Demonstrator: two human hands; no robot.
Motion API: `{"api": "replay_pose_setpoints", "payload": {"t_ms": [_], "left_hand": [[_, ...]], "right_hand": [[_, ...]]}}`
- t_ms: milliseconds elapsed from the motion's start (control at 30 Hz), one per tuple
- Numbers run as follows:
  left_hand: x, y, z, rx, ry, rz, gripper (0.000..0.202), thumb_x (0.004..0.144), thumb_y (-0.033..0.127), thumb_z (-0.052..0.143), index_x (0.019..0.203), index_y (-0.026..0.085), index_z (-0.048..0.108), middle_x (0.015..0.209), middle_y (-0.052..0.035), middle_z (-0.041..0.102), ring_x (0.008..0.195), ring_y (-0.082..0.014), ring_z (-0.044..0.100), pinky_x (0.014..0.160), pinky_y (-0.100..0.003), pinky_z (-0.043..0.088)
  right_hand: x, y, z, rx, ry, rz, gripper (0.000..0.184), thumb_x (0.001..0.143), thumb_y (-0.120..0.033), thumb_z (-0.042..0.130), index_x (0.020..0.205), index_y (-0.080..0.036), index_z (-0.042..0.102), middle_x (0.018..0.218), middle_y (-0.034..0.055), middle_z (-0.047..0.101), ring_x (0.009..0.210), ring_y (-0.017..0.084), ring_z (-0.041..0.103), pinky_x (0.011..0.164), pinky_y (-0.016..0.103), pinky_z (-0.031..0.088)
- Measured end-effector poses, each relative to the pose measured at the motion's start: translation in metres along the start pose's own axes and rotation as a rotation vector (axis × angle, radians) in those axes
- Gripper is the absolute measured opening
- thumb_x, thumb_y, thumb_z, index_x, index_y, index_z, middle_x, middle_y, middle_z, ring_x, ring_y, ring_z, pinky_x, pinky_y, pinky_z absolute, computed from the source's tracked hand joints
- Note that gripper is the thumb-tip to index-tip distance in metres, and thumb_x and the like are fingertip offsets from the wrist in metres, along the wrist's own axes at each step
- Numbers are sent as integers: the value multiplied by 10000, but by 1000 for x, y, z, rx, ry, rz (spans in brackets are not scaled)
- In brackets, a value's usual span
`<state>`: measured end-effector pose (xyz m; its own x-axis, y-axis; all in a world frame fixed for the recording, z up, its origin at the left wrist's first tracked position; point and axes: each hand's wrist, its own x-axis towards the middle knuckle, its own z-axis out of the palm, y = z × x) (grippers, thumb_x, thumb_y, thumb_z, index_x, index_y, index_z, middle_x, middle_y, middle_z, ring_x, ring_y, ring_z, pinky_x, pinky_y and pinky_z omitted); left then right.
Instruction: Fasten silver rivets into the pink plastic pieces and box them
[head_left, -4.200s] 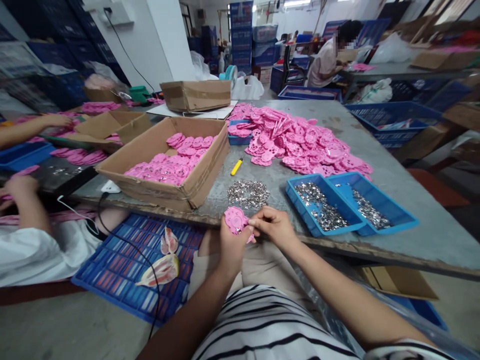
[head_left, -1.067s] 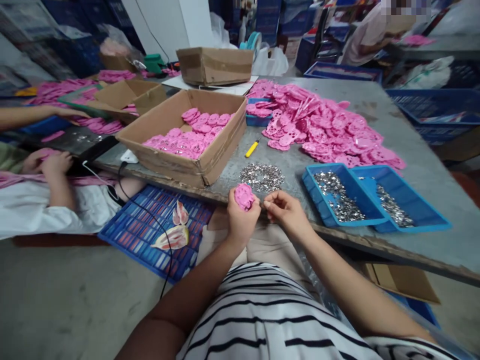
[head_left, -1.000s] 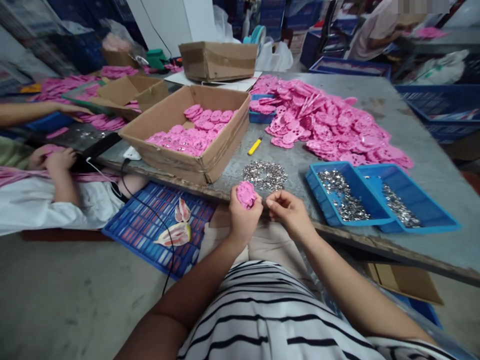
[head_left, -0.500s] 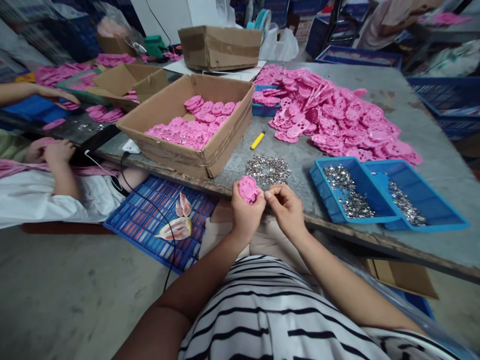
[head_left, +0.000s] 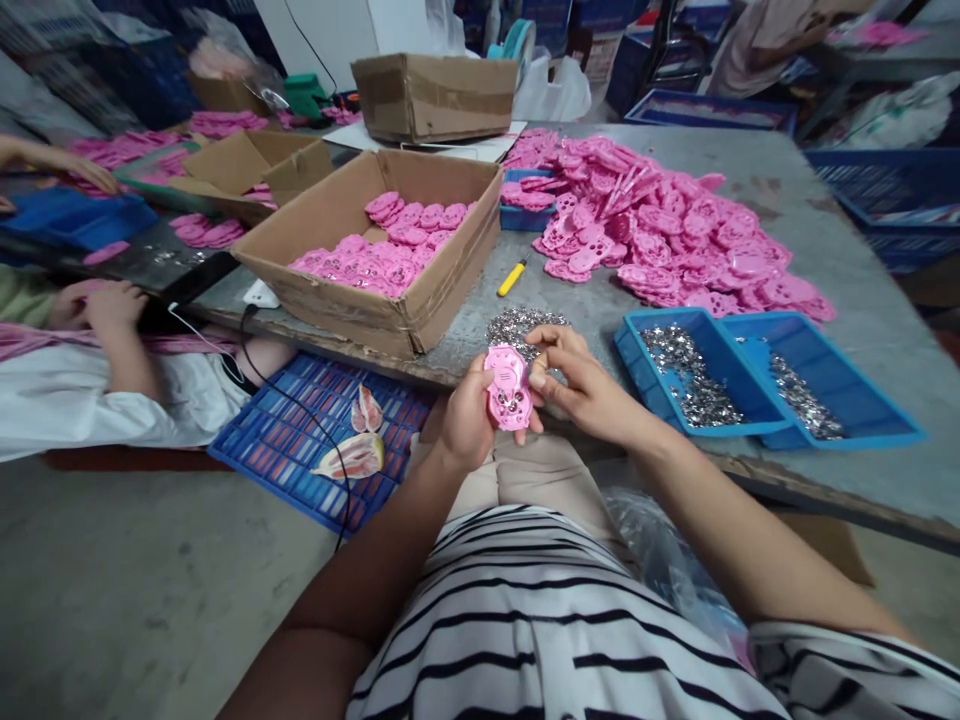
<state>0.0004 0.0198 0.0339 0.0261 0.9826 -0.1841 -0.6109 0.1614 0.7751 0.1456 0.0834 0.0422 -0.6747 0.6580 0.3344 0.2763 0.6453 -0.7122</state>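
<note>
My left hand grips a pink plastic part upright at the table's near edge, its inner face with small metal bits turned toward me. My right hand is beside it, fingers curled, thumb and forefinger pinched at the part's upper right edge; what they pinch is too small to name. Just behind both hands lies a loose heap of small silver metal pieces on the grey table.
An open cardboard box of pink parts stands left of the heap. Two blue trays of metal pieces sit at right, a big pile of pink parts and a yellow tool behind. Another person's hands work at far left.
My left hand has lifted and turned the pink part so its inner face shows. My right hand moved up to its top right edge.
</note>
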Motion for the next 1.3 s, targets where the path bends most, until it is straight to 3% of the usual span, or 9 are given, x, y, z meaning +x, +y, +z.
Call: {"api": "replay_pose_setpoints", "payload": {"t_ms": [200, 433, 600, 800, 1133, 1300], "left_hand": [[-1, 1, 2, 58, -141, -22, 436, 773, 382, 459, 1146, 162, 415, 652, -13, 656, 388, -193, 607, 257, -214, 360], [-1, 3, 5, 122, -170, -54, 450, 759, 411, 486, 1124, 156, 416, 589, 3, 643, 348, -198, 597, 226, -210, 349], [0, 2, 7, 133, -187, -54, 426, 775, 401, 465, 1120, 154, 424, 581, 2, 639, 353, -206, 606, 220, -208, 342], [1, 0, 7, 127, -187, -59, 411, 798, 369, 437, 1139, 140, 426, 568, 3, 632, 354, -214, 606, 220, -218, 346], [3, -1, 7, 88, -260, -72, 410, 795, 364, 451, 1135, 138, 414, 640, -2, 648, 355, -187, 603, 231, -214, 380], [2, 0, 7, 85, -197, -65, 441, 738, 354, 505, 1120, 153, 412, 762, -34, 658, 471, -215, 670, 254, -218, 418]], "right_hand": [[5, -10, -15, -74, -197, -25, 246, 926, -338, 468, 754, -188, 560, 1350, 120, 478, 1288, 267, 397, 1103, 505, 293], [9, -14, -25, -93, -344, -26, 251, 928, -342, 475, 841, -166, 632, 1356, 137, 469, 1307, 282, 380, 1109, 517, 293], [10, -16, -27, -106, -390, -28, 275, 923, -328, 471, 762, -161, 618, 1313, 135, 481, 1277, 275, 394, 1097, 497, 312], [9, -14, -27, -133, -393, -36, 300, 923, -320, 458, 715, -158, 602, 1299, 145, 481, 1255, 283, 400, 1079, 504, 329], [7, -11, -25, -157, -364, -57, 220, 917, -292, 469, 829, -151, 612, 1285, 165, 497, 1221, 285, 429, 1061, 518, 340], [2, -11, -21, -69, -236, -20, 146, 880, -283, 543, 799, -172, 594, 1267, 144, 524, 1221, 270, 458, 1055, 509, 348]]}}
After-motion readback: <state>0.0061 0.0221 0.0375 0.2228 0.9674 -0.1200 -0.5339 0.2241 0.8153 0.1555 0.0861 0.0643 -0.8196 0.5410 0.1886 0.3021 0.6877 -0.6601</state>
